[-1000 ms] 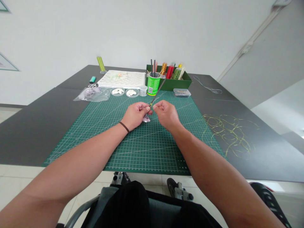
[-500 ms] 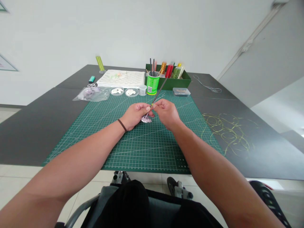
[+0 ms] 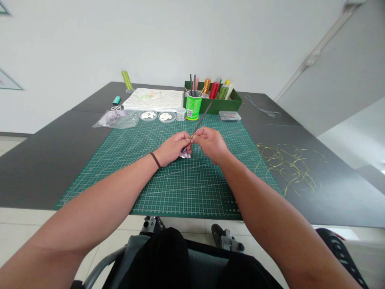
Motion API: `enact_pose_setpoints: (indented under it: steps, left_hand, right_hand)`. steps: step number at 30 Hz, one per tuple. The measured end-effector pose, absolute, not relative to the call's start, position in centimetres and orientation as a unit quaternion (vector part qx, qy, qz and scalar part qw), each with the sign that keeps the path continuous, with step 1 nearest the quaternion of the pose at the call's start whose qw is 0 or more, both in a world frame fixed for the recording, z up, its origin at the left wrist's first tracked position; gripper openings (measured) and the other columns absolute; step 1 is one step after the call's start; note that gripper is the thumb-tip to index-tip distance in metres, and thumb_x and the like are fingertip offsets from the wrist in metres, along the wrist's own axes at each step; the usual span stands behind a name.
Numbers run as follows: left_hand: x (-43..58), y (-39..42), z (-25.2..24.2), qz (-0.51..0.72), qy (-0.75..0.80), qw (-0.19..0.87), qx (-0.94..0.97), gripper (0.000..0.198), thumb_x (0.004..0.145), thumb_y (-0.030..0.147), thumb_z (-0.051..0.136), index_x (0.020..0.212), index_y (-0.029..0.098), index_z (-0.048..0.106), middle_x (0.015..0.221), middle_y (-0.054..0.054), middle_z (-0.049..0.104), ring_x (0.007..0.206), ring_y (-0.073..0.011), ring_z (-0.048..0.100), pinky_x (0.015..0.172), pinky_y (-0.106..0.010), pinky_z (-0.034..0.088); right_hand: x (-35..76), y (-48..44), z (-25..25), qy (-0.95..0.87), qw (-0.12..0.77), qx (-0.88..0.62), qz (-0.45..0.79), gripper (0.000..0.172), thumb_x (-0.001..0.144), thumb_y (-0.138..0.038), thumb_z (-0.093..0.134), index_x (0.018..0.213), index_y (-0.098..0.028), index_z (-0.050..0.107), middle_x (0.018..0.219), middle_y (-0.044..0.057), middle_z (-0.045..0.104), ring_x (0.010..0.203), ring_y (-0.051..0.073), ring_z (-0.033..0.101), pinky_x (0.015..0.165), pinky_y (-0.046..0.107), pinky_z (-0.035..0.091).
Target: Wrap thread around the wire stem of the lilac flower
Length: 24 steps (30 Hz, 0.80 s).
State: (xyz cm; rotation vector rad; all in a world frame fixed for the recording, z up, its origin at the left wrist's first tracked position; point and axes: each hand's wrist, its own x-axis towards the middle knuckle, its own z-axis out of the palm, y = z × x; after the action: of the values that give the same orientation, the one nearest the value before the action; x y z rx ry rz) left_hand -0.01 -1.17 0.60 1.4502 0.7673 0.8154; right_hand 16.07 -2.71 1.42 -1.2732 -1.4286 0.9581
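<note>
Above the green cutting mat (image 3: pixel 180 184), my two hands meet fingertip to fingertip. My left hand (image 3: pixel 173 149) is closed round the lower part of a thin dark stick (image 3: pixel 204 115), which slants up to the right. A shiny pale purple piece (image 3: pixel 185 155) sticks out beneath its fingers. My right hand (image 3: pixel 210 143) pinches beside the stick, where a small bit of yellow-green (image 3: pixel 191 137) shows between the fingertips. It looks like thread or wire wound on the stick; the grip hides most of it.
Loose yellow-green wire (image 3: pixel 285 166) lies tangled on the right. Behind the mat stand a bright green can (image 3: pixel 193 106) with sticks, a dark green box (image 3: pixel 216 106) of coloured tubes, a white board (image 3: pixel 162 100), two dishes of white pieces, a clear bag (image 3: pixel 117 119) and scissors (image 3: pixel 116 107).
Both hands have shifted slightly and come closer together. The stick has dropped a little, and the purple piece is now more covered by my left fingers.
</note>
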Motion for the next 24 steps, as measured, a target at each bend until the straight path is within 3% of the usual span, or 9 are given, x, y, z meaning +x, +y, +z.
enact_pose_setpoints:
  steps: [5,11,18,24]
  left_hand:
    - [0.03,-1.54,1.02,0.328,0.38,0.485,0.716,0.02,0.096,0.027,0.051,0.078,0.019,0.053,0.067,0.002,0.061,0.058,-0.0102,0.055,0.058,-0.024,0.043]
    - [-0.24,-1.36,0.75,0.312,0.385,0.432,0.753,0.027,0.098,0.03,0.048,0.074,0.019,0.056,0.07,0.0,0.064,0.06,-0.0107,0.058,0.06,-0.024,0.044]
    - [-0.23,-1.37,0.75,0.31,0.383,0.465,0.736,0.026,0.099,0.029,0.047,0.084,0.017,0.064,0.078,-0.003,0.071,0.059,-0.0095,0.06,0.06,-0.024,0.048]
    - [0.02,-1.27,0.81,0.365,0.407,0.48,0.686,0.009,0.095,0.026,0.057,0.098,0.018,0.058,0.083,-0.002,0.074,0.054,-0.0091,0.057,0.055,-0.023,0.046]
  right_hand:
    - [16.1,-2.68,1.4,-0.588,0.476,-0.541,0.368,0.009,0.077,-0.023,0.066,0.075,-0.019,0.058,0.06,-0.004,0.058,0.05,0.009,0.041,0.049,0.025,0.03]
    - [16.06,-2.72,1.37,-0.593,0.471,-0.55,0.353,0.009,0.079,-0.023,0.064,0.074,-0.02,0.057,0.057,-0.005,0.055,0.051,0.009,0.041,0.048,0.025,0.029]
    - [15.84,-2.97,1.73,-0.589,0.473,-0.556,0.346,0.008,0.081,-0.021,0.062,0.075,-0.019,0.057,0.054,-0.006,0.053,0.047,0.008,0.04,0.046,0.025,0.027]
    - [15.68,-3.19,2.11,-0.577,0.482,-0.566,0.338,0.008,0.081,-0.023,0.062,0.075,-0.019,0.059,0.055,-0.005,0.055,0.047,0.008,0.04,0.046,0.025,0.029]
